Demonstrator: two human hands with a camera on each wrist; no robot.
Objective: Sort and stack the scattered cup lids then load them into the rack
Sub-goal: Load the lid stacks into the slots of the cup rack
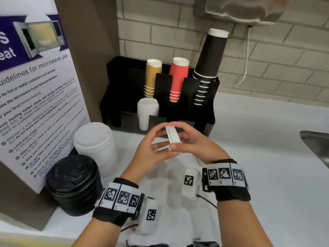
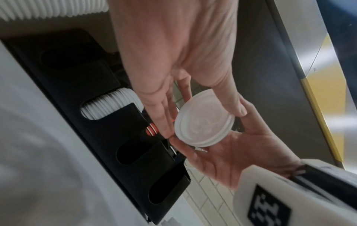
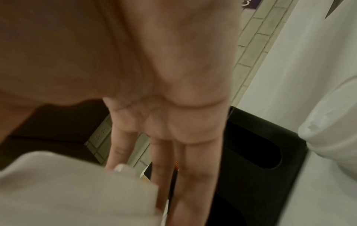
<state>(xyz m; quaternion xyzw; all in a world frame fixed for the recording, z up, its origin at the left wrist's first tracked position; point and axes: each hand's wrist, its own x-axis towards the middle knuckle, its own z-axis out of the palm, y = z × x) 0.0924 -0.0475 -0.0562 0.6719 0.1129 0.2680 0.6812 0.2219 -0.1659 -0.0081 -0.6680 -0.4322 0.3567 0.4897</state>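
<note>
A small stack of white lids (image 1: 172, 138) is held on edge between both hands, above the white desk (image 1: 258, 157) and just in front of the black rack (image 1: 204, 90). How many lids it holds is hard to count: the head view shows only their thin rims, and the left wrist view shows one round face (image 2: 204, 119) with perhaps two or three rims behind it.

The left hand (image 1: 151, 148) grips the stack with curled fingers and thumb on the rim; the right hand (image 1: 192, 139) cups its other side, fingertips on the edge. In the right wrist view the palm fills most of the frame and the lids are almost wholly hidden behind a blurred white block at the lower left.

In the rack, a column of white lids (image 1: 147, 113) sits in the front left slot, partly hidden by the slot's wall. Behind it stand upside-down cup stacks: tan (image 1: 153, 77), red (image 1: 178, 77) and black (image 1: 210, 66). The other front slots are dark and their contents cannot be made out.

To the left on the desk stand a tall pile of larger white lids (image 1: 94, 147) and a pile of black lids (image 1: 73, 184), beside a microwave notice (image 1: 35, 97) cut off by the frame.
</note>
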